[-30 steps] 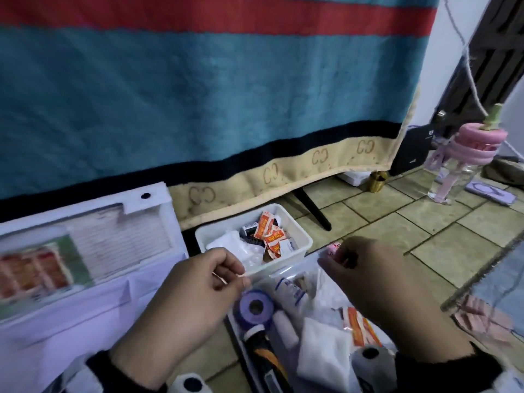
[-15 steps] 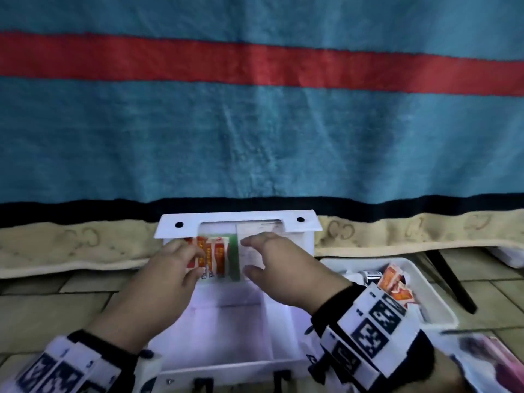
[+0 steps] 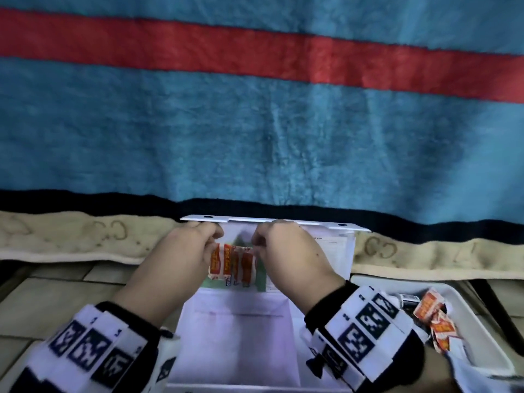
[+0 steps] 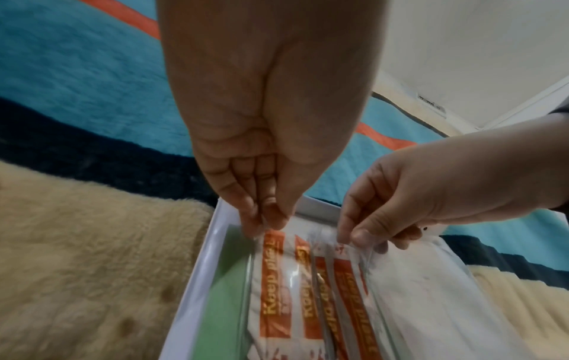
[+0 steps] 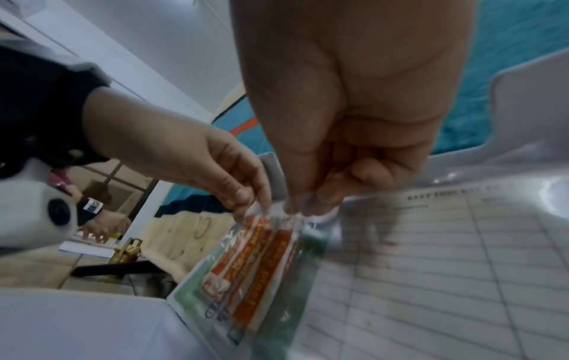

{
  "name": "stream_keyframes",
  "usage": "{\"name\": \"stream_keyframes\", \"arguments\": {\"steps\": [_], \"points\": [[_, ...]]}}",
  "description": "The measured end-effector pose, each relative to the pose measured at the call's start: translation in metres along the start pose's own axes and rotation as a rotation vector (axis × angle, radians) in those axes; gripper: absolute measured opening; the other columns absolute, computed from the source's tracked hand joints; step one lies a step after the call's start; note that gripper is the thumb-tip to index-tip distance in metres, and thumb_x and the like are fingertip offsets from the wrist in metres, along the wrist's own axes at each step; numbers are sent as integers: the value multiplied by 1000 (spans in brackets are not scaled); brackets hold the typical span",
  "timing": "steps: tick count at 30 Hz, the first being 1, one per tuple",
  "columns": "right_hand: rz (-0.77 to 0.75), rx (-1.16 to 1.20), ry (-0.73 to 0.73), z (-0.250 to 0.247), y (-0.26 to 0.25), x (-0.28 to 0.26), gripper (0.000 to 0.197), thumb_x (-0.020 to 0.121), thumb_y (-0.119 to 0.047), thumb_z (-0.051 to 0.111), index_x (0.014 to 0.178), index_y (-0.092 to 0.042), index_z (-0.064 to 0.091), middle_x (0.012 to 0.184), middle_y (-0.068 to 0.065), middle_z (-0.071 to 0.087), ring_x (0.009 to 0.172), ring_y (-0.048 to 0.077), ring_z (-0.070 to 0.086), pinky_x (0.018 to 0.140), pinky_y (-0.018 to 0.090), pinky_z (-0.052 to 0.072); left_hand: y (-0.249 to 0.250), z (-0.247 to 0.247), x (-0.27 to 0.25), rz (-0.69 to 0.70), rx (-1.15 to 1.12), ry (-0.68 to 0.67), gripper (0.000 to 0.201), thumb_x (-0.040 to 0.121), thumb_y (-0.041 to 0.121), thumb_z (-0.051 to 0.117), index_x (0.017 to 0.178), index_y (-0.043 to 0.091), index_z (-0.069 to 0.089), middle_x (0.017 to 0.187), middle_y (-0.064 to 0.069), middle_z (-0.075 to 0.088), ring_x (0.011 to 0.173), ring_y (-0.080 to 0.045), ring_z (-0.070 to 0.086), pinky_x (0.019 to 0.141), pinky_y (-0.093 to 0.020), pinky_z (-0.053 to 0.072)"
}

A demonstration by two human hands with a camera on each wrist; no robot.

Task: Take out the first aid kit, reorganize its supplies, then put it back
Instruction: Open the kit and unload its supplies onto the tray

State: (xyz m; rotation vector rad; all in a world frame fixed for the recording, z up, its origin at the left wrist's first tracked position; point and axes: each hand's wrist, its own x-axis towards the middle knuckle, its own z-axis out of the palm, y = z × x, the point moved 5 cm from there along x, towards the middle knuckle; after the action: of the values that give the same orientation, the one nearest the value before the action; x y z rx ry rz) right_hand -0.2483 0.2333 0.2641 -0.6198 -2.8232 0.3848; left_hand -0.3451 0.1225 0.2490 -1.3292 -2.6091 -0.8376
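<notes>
A white plastic first aid kit case (image 3: 232, 336) is seen lying open on the tiled floor, its lid (image 3: 326, 242) propped upright against a teal, red-striped blanket (image 3: 255, 123). A clear plastic pouch of orange-and-white plaster strips (image 3: 232, 262) is held against the inner face of the lid, over a green card and beside a printed contents list (image 5: 446, 255). The pouch's top edge is pinched at its left corner by thumb and forefinger of the left hand (image 3: 181, 256), and near its right corner by thumb and forefinger of the right hand (image 3: 289, 256); the remaining fingers of both are curled in. The strips' long axis runs downward from the fingertips, toward the case's hinge, so the pouch hangs below both pinches, roughly equidistant between the hands. It is judged that the pouch's mouth is being sealed or opened; which one cannot be determined. A white plastic tray (image 3: 482, 321) holding loose orange sachets is noted just right of the case.
</notes>
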Motion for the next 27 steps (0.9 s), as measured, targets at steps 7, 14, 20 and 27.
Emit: {"name": "stream_keyframes", "arguments": {"steps": [7,14,20,27], "points": [[-31,-141,-39,-4,-14,-9,26,91,-13,47,109,-24,62,105,8,62,99,31,60,66,29,34,8,7,6,-1,118,-63,13,84,6,53,86,15,61,75,-1,57,75,-21,56,68,-35,45],[-70,-241,-59,0,-18,-12,25,87,-11,51,112,-14,55,112,9,60,102,32,60,70,32,38,16,8,8,11,142,-62,14,82,4,59,72,13,54,85,-3,43,73,-28,56,72,-40,48],[-4,-237,49,-8,-16,-14,26,88,-3,41,113,-10,43,109,12,64,101,34,62,66,34,34,21,5,5,10,179,-54,13,79,0,48,75,12,49,88,-1,36,74,-29,55,65,-35,41],[20,-81,77,-22,-5,-22,20,88,1,41,95,-14,30,97,15,63,78,34,56,55,34,31,21,-2,4,-48,136,68,29,84,-4,46,82,22,33,91,-2,41,81,-33,58,62,-33,33]]}}
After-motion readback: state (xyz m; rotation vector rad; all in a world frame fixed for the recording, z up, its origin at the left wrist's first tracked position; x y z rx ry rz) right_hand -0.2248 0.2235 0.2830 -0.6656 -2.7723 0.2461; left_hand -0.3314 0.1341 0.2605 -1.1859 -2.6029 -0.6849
